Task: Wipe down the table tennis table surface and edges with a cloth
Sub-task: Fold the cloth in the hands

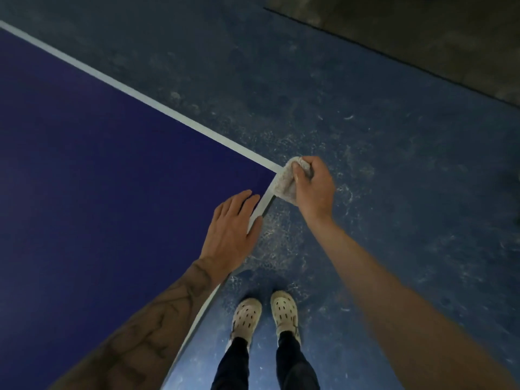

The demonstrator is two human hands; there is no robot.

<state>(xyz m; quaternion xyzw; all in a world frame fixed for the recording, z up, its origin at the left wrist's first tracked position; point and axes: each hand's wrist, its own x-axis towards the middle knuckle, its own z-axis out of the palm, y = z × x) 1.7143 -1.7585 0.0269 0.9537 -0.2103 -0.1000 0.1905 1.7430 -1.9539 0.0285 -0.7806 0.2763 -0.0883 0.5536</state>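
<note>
The cloth (285, 184) sat bunched at the tabletop (112, 170) near-right corner — right hand (313, 190) fingers curled round it. The left hand (232, 232) lay flat by the near edge, fingers straight. Looked soft, light — best held wadded.

Both arms out ahead of me: left hand (230, 229) flat, right hand (312, 187) gripping.
My left palm faces down, fingers straight and close together, the tattooed forearm (157, 319) running back to the near left. Farther off and to the right, my other hand curls fingers and thumb round a bunched cloth (285, 182), the bare forearm (394, 291) running back near right.
</note>
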